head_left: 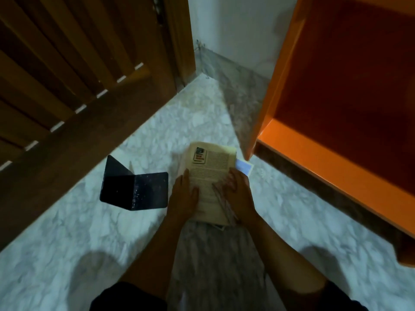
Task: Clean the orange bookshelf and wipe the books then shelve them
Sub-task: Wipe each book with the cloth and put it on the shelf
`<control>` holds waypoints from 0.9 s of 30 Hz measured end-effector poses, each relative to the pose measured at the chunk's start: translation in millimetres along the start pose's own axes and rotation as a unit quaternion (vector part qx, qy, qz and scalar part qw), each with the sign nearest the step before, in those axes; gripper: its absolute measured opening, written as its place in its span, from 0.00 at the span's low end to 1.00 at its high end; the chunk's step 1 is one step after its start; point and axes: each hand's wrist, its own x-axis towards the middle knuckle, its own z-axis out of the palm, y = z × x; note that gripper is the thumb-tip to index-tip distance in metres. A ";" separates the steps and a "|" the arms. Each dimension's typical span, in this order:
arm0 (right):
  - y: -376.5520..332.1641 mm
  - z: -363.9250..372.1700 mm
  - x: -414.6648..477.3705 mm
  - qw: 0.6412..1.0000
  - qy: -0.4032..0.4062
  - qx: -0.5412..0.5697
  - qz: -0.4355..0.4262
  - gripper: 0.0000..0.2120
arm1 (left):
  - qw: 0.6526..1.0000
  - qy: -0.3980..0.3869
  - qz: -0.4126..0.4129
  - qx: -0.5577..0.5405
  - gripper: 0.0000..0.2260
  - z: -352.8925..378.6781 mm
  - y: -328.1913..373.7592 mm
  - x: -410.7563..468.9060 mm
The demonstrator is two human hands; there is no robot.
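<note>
The left hand [184, 194] lies flat with fingers extended on the left part of the book [210, 176], pressing down on its cover without closing around it. The right hand [239, 195] rests on the right part of the same book with fingers curled over a striped cloth [221, 198], which lies bunched between palm and cover; the hand grips the cloth against the book. The book is cream-coloured, printed text and a small picture facing up, and sits on top of a stack on the marble floor [67, 243]. A blue item [244, 168] shows beneath its far right corner; what it is cannot be told. Just left of the book, apart from the left hand, a dark metal bookend [134, 189] stands on the floor with one plate upright. The orange bookshelf [314, 153] stands to the right of the stack, its lower corner near the book's far edge; the visible compartment holds nothing. A brown slatted door [67, 75] stands to the left, and a white wall [235, 30] fills the corner between door and bookshelf. The view is blurred.
</note>
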 end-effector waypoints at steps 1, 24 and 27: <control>2.4 2.1 0.3 1.000 0.002 0.012 0.005 0.17 | 1.000 0.008 -0.002 -0.008 0.27 2.0 -0.2 -0.9; 20.8 -25.2 -35.1 0.996 -0.029 0.064 0.061 0.30 | 0.966 0.028 -0.046 -0.255 0.28 12.7 -5.0 -35.4; 8.3 -34.5 -39.9 0.992 -0.032 0.116 0.047 0.28 | 0.959 0.033 -0.050 -0.278 0.29 14.9 1.6 -44.6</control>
